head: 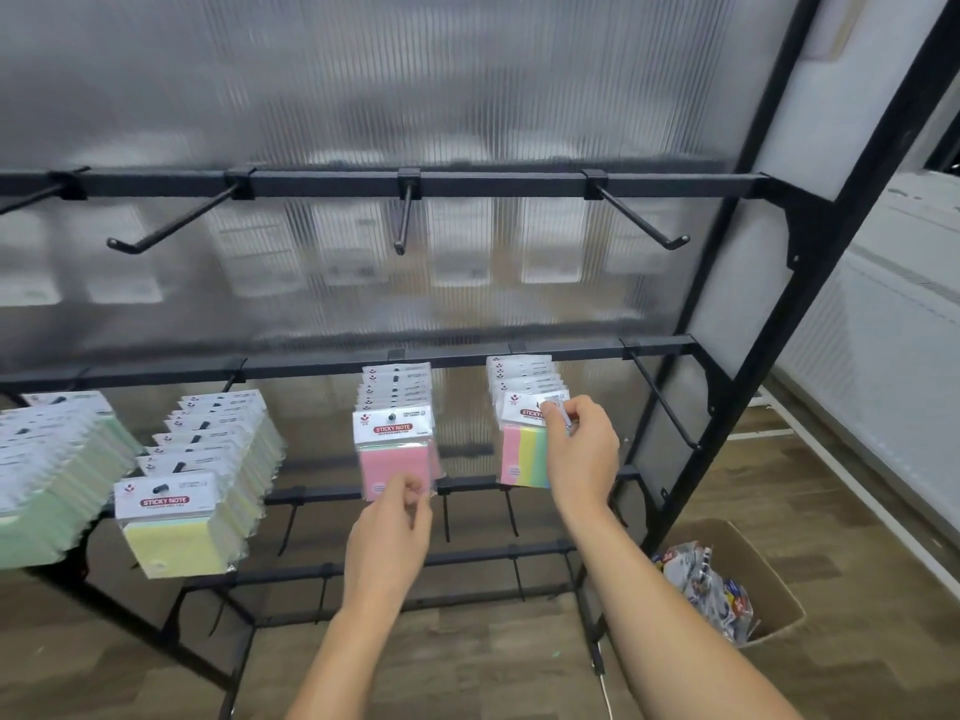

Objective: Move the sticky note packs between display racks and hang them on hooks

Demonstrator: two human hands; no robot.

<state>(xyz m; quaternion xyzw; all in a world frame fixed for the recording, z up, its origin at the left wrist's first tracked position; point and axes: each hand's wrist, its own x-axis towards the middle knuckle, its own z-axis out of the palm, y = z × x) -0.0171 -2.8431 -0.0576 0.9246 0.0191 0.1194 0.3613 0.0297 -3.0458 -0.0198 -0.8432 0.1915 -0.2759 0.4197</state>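
Two hands work the rack: my left hand point(392, 517) pinches the pink pack's point(393, 454) bottom corner; my right hand point(579, 449) pinches the striped pack's point(524, 449) header, seemingly at its hook, nearest for lifting off.

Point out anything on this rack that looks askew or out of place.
Nothing stands out. The packs hang in even rows; the left hand pinches the pink pack and the right hand the striped pack.
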